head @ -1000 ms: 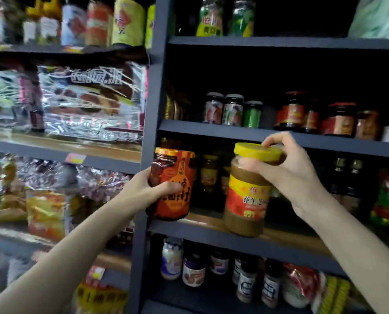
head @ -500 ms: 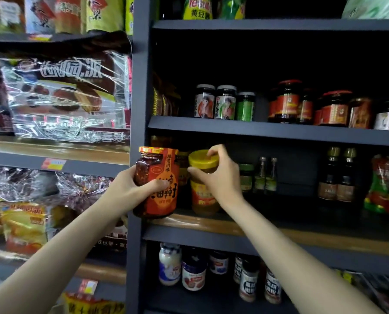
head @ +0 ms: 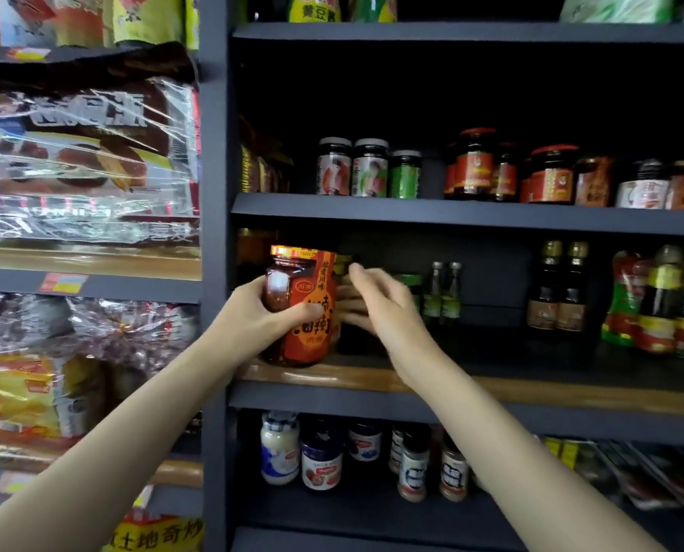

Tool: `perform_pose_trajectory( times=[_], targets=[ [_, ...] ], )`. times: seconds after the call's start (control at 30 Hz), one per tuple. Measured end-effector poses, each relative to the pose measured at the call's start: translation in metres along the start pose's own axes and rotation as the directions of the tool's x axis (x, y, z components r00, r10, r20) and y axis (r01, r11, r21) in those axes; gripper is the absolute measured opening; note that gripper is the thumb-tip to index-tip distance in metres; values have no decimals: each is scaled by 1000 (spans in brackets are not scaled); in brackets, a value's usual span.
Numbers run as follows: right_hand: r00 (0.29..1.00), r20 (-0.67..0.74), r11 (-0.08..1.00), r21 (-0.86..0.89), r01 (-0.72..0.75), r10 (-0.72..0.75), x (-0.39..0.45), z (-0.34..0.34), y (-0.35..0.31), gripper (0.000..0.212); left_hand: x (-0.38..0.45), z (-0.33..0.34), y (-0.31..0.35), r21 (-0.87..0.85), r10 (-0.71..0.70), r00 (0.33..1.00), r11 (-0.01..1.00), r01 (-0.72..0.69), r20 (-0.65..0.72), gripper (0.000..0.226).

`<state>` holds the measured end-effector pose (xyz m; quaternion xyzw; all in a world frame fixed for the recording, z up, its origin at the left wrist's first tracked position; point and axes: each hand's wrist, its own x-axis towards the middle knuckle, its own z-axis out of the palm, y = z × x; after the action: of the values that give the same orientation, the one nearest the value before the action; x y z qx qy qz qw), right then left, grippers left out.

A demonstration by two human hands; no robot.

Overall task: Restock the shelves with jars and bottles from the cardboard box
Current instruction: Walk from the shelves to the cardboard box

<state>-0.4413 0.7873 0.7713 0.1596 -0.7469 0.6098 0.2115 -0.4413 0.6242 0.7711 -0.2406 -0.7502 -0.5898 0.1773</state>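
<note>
We see a change on the middle shelf [head: 372, 378]: half a second back our right hand [head: 380, 308] was gripping the yellow-lidded peanut-butter jar [head: 343, 264] by its lid and pushing it in. Now that jar sits deep on the shelf, mostly hidden behind the chili-sauce jar [head: 302, 304], only a sliver of yellow lid showing. The right hand has let go. Its fingers are spread and relaxed, motion-blurred, just right of the chili-sauce jar, holding nothing.

The chili-sauce jar has come in too. A second ago our left hand [head: 252, 316] held it out in front of the upright post; now it stands upright at the shelf's front edge, base on or just touching the wooden lip — we cannot tell if weight is fully down. The left hand grasps it round the body, thumb across the label.

Our read: one jar stocked, second nearly placed. Next, probably release or nudge the chili-sauce jar back. It is close to the edge, so tipping risk if let go early. The cardboard box is not in view.
</note>
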Motion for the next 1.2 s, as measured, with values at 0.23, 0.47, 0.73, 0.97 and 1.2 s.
perform_pose_trajectory(
  times=[0.23,0.47,0.73,0.97,1.2],
  targets=[
    [997,31,992,-100,-72,75,-31,-63,-10,58,16,83,23,276,177,984,945,-176,25,52],
    [969,-158,968,-193,158,-190,-70,-153,-37,50,14,156,80,136,487,839,839,-527,242,64],
    [623,-430,727,-587,357,-653,-56,-277,-106,69,57,248,196,118,586,721,740,-662,371,71],
    [845,-359,760,-645,82,-396,-1,-379,-130,71,113,275,214,531,431,885,715,-455,178,26],
    [899,-414,848,-520,-102,-146,57,-392,-95,100,138,306,221,621,323,923,686,-380,208,32]
  ],
)
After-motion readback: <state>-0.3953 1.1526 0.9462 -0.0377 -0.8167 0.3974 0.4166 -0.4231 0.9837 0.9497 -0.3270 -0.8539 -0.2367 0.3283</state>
